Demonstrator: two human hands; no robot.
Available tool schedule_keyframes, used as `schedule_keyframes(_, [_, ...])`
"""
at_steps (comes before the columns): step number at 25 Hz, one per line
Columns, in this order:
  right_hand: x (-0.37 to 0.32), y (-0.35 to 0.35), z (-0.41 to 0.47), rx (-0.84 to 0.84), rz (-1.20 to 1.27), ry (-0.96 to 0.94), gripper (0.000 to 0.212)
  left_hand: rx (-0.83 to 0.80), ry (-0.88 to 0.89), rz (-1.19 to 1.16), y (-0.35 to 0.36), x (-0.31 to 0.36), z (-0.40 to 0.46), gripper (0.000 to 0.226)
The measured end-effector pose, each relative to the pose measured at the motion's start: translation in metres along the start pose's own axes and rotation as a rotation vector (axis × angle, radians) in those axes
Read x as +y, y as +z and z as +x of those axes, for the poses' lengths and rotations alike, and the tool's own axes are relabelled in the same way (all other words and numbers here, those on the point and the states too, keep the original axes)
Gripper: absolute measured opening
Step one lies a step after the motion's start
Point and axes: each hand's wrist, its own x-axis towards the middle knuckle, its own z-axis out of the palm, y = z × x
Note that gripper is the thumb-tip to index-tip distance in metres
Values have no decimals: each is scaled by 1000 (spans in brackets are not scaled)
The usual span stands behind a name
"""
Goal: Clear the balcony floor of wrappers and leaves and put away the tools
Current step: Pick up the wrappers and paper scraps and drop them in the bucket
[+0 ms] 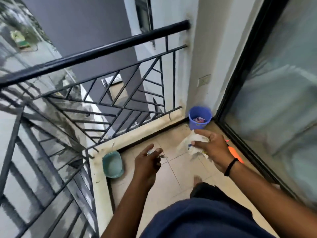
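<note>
My right hand (212, 146) grips a crumpled white plastic wrapper (188, 143) above the tiled balcony floor (173, 172). My left hand (147, 160) pinches a small bunch of dark leaf bits and a scrap (158, 154) in its curled fingers. A blue bucket (199, 118) stands in the far corner with colourful wrappers inside, a little beyond my right hand. Part of an orange tool (235, 153) lies on the floor, mostly hidden under my right wrist. The view is motion-blurred.
A teal tub (113, 164) sits on the floor at the railing corner, left of my left hand. The black metal railing (96, 52) and its concrete curb (137, 134) bound the left and far sides. A glass sliding door (274, 100) runs along the right.
</note>
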Motion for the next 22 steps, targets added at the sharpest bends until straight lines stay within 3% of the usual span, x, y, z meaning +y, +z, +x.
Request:
schedule_keyframes(4, [5, -25, 58, 112, 110, 24, 35, -153, -41, 145, 51, 26, 30, 24])
schedule_keyframes(11, [-42, -74, 207, 134, 155, 28, 21, -138, -46, 344, 187, 65, 127, 21])
schedule_keyframes(14, [-56, -109, 247, 125, 117, 46, 38, -123, -68, 448, 241, 76, 166, 19])
schedule_keyframes(17, [-55, -155, 289, 144, 34, 133, 64, -51, -136, 408, 296, 69, 213, 22])
schedule_keyframes(22, [-36, -191, 349, 166, -15, 193, 89, -67, -243, 524, 336, 50, 266, 14])
